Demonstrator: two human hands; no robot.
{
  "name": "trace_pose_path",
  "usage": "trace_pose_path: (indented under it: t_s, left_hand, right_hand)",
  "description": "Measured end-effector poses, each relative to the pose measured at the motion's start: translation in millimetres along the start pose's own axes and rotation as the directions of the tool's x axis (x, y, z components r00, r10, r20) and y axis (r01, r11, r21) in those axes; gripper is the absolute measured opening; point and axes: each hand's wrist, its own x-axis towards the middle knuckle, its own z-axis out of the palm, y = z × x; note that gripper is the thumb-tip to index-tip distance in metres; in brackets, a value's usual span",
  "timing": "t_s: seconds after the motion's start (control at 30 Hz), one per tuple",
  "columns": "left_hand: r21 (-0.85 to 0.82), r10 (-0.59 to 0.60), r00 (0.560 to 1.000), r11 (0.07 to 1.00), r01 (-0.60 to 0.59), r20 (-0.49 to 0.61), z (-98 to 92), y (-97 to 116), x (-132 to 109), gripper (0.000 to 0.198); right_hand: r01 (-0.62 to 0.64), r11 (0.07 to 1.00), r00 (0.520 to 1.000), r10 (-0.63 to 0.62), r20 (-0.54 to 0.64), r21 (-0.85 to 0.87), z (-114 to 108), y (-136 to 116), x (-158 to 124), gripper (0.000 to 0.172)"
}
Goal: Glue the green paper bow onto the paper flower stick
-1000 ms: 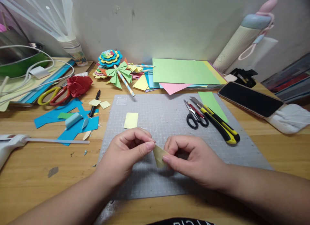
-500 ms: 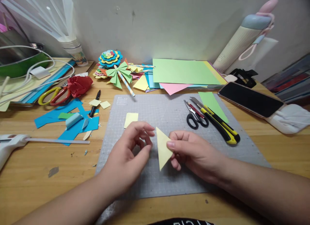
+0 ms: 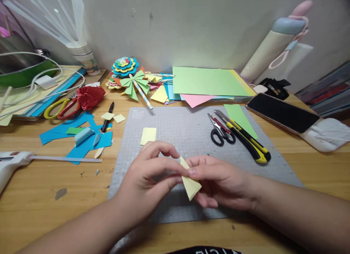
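Note:
A small folded piece of pale yellow paper [image 3: 191,186] is held between both hands above the grey cutting mat [image 3: 175,131]. My right hand [image 3: 218,177] pinches it with the thumb on top, the other fingers curled behind. From the left, my left hand [image 3: 153,177] grips the same paper at its left edge with thumb and index finger. The paper is narrow, with layers showing at its lower end. A flat yellow paper square [image 3: 148,136] lies on the mat beyond my left hand. Small black-handled scissors [image 3: 218,133] and a yellow-black cutter [image 3: 247,141] rest to the right.
Blue paper scraps [image 3: 90,142], a black pen [image 3: 108,117], red-and-yellow-handled scissors [image 3: 64,108] and a glue gun [image 3: 13,162] are on the left. Behind the mat are paper flowers [image 3: 125,68] and green sheets [image 3: 207,81]. A phone [image 3: 284,111] lies right.
The yellow triangle is now folded narrower and sits a little lower. My left hand has moved right and closed on it; my right hand still holds it.

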Motion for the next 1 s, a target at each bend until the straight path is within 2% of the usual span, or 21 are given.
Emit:
trace_pose_path:
  t_s: [0.07, 0.1, 0.17, 0.23, 0.3, 0.4, 0.47, 0.57, 0.7, 0.83, 1.0]
  left_hand:
    - [-0.147, -0.169, 0.985, 0.976, 0.16, -0.047, 1.6, -1, -1, 0.014]
    - [-0.239, -0.265, 0.963, 0.94, 0.245, -0.054, 2.3, -1, -1, 0.012]
    - [-0.367, -0.412, 0.911, 0.844, 0.392, 0.024, 3.3, -1, 0, 0.012]
    - [-0.371, -0.458, 0.88, 0.801, 0.471, 0.128, 3.8, 0, 2, 0.015]
    - [-0.356, -0.48, 0.866, 0.791, 0.497, 0.142, 3.7, 1, 5, 0.015]
    - [-0.429, -0.535, 0.841, 0.744, 0.513, 0.077, 3.4, 2, 7, 0.016]
    - [-0.448, -0.551, 0.828, 0.718, 0.533, 0.102, 3.6, 3, 7, 0.016]
    - [-0.396, -0.543, 0.824, 0.729, 0.558, 0.162, 4.7, 3, 7, 0.015]
    - [-0.382, -0.542, 0.831, 0.746, 0.545, 0.125, 5.4, 2, 6, 0.013]
    - [-0.362, -0.566, 0.816, 0.742, 0.565, 0.113, 5.2, 4, 5, 0.013]
    - [-0.323, -0.562, 0.819, 0.759, 0.565, 0.112, 4.8, 6, 6, 0.013]
  right_hand:
    - [0.128, 0.99, 0.985, -0.135, -0.111, -0.064, 1, 0, 0, 0.02]
    - [0.199, 0.974, 0.962, -0.215, -0.168, -0.107, 1, 0, 1, 0.021]
    - [0.297, 0.936, 0.911, -0.337, -0.237, -0.191, 3, 1, 1, 0.023]
    - [0.334, 0.912, 0.887, -0.389, -0.249, -0.237, 4, 2, 0, 0.023]
    - [0.304, 0.913, 0.898, -0.37, -0.237, -0.273, 6, 3, 0, 0.023]
    - [0.186, 0.921, 0.94, -0.268, -0.212, -0.342, 8, 4, -2, 0.025]
    - [0.155, 0.912, 0.952, -0.24, -0.19, -0.38, 10, 4, -3, 0.027]
    - [0.199, 0.873, 0.937, -0.302, -0.174, -0.445, 12, 2, -4, 0.027]
    - [0.198, 0.832, 0.922, -0.337, -0.19, -0.517, 12, 2, -4, 0.026]
    - [0.189, 0.823, 0.924, -0.333, -0.187, -0.535, 13, 2, -4, 0.025]
    - [0.183, 0.813, 0.918, -0.342, -0.199, -0.552, 13, 2, -4, 0.022]
